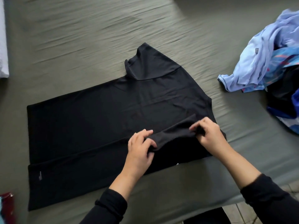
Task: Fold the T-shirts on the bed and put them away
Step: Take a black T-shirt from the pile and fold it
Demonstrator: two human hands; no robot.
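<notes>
A black T-shirt point(97, 120) lies flat on the grey-green bed sheet point(80, 38), its hem to the left and its neck to the right. Its near side is folded over the body, and the far sleeve sticks out toward the back. My left hand point(140, 151) pinches the near sleeve's fabric at its left end. My right hand point(208, 133) pinches the same sleeve at its right end, close to the shoulder. Between the two hands the sleeve forms a raised band.
A heap of unfolded shirts point(265, 65), light blue, patterned blue and dark, sits at the bed's right edge. Something white point(3, 46) lies along the left edge. Dark red cloth point(7, 207) shows at the bottom left. Tiled floor point(242, 212) appears below the bed's near edge.
</notes>
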